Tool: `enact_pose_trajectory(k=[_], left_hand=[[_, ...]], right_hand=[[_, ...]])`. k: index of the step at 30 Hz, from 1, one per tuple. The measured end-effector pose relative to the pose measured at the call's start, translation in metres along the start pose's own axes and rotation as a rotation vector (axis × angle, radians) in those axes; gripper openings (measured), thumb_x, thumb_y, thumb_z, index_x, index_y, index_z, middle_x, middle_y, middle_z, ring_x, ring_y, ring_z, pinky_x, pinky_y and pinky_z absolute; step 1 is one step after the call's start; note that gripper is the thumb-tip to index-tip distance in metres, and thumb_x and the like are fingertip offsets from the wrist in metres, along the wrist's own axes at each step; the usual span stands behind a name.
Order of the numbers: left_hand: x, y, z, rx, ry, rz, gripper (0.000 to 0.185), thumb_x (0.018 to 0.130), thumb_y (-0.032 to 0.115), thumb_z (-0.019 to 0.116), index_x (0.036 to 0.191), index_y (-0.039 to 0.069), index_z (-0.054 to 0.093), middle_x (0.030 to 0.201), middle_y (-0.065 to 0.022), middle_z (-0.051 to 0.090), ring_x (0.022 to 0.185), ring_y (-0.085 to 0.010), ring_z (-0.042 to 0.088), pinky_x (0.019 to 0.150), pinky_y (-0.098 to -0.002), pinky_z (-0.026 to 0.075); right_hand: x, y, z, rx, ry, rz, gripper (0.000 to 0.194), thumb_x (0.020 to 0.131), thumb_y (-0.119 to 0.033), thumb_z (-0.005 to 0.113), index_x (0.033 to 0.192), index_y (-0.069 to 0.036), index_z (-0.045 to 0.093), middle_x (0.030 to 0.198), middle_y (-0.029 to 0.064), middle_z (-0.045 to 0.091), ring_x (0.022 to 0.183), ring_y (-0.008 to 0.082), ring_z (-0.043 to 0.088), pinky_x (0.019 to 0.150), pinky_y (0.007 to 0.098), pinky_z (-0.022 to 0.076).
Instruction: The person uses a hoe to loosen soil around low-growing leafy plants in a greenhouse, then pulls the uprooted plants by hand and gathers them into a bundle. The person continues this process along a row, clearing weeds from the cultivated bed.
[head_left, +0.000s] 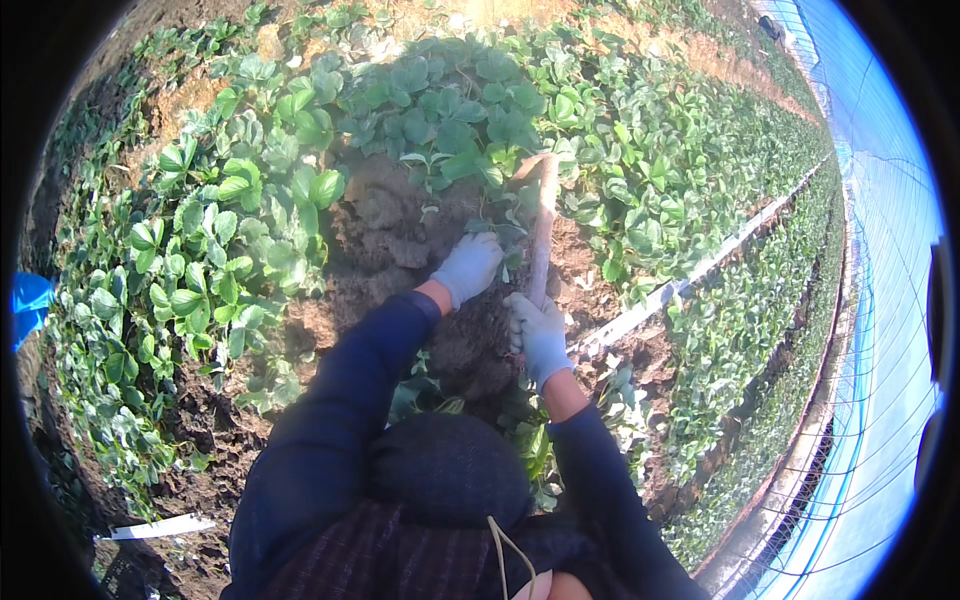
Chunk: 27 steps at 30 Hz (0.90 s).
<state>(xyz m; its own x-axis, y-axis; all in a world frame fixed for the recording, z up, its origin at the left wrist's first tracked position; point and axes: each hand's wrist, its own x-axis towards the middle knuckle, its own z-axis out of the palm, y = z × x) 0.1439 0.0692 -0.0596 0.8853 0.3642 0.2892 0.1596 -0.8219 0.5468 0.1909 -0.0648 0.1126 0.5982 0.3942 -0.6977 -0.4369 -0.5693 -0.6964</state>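
Both my hands wear pale work gloves. My right hand (540, 337) grips the lower end of a wooden handle (545, 225), which belongs to a short hand hoe. The hoe's head (527, 168) lies at the far end, beside strawberry leaves. My left hand (471, 271) is low over dug soil (390, 225), left of the handle. Its fingertips touch or nearly touch the leaves of a small strawberry plant (511, 234); whether they hold a stem is hidden.
Dense strawberry plants (191, 292) grow to the left, ahead and right (660, 172). A white strip (675, 289) runs diagonally on the right. Beyond stands a plastic-film greenhouse wall (885, 315). A blue object (31, 304) is at the left rim; a white piece (161, 527) lies lower left.
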Motion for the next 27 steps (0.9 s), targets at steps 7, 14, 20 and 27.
enact_pose_trajectory(k=[7, 14, 20, 27], left_hand=[[0.002, 0.001, -0.003, 0.003, 0.067, 0.054, 0.016, 0.074, 0.012, 0.065, 0.089, 0.006, 0.065, 0.094, -0.0087, 0.064, 0.111, -0.0278, 0.056, 0.092, -0.0432, 0.045], [-0.004, 0.000, -0.007, -0.108, 0.001, -0.029, 0.017, 0.070, 0.008, 0.066, 0.087, 0.005, 0.064, 0.092, -0.0122, 0.063, 0.103, -0.0329, 0.058, 0.090, -0.0447, 0.047], [-0.008, -0.003, -0.008, -0.156, 0.131, -0.030, 0.026, 0.066, 0.001, 0.063, 0.092, 0.003, 0.066, 0.094, -0.0138, 0.064, 0.101, -0.0348, 0.060, 0.092, -0.0431, 0.049], [-0.015, -0.001, -0.013, -0.276, 0.116, -0.060, 0.032, 0.066, -0.001, 0.062, 0.098, 0.001, 0.065, 0.098, -0.0164, 0.064, 0.104, -0.0367, 0.059, 0.091, -0.0444, 0.050]], right_hand=[[-0.080, -0.180, -0.015, 0.172, -0.008, -1.346, 0.026, 0.103, -0.015, 0.050, 0.115, 0.007, 0.058, 0.055, -0.0072, 0.032, 0.043, 0.0012, 0.029, 0.033, 0.0242, 0.0217], [-0.010, -0.038, 0.021, -0.303, -0.003, -0.196, 0.015, 0.092, -0.016, 0.061, 0.100, -0.004, 0.056, 0.062, 0.0010, 0.049, 0.045, 0.0124, 0.043, 0.042, 0.0285, 0.0385], [0.076, 0.026, -0.029, -0.260, -0.279, 0.352, 0.015, 0.089, -0.017, 0.064, 0.089, -0.003, 0.058, 0.056, -0.0018, 0.044, 0.040, 0.0127, 0.039, 0.038, 0.0284, 0.0352], [0.060, -0.094, -0.047, -0.291, -0.376, 0.498, 0.018, 0.092, -0.020, 0.059, 0.096, -0.002, 0.059, 0.055, -0.0070, 0.043, 0.036, 0.0054, 0.033, 0.031, 0.0224, 0.0273]])
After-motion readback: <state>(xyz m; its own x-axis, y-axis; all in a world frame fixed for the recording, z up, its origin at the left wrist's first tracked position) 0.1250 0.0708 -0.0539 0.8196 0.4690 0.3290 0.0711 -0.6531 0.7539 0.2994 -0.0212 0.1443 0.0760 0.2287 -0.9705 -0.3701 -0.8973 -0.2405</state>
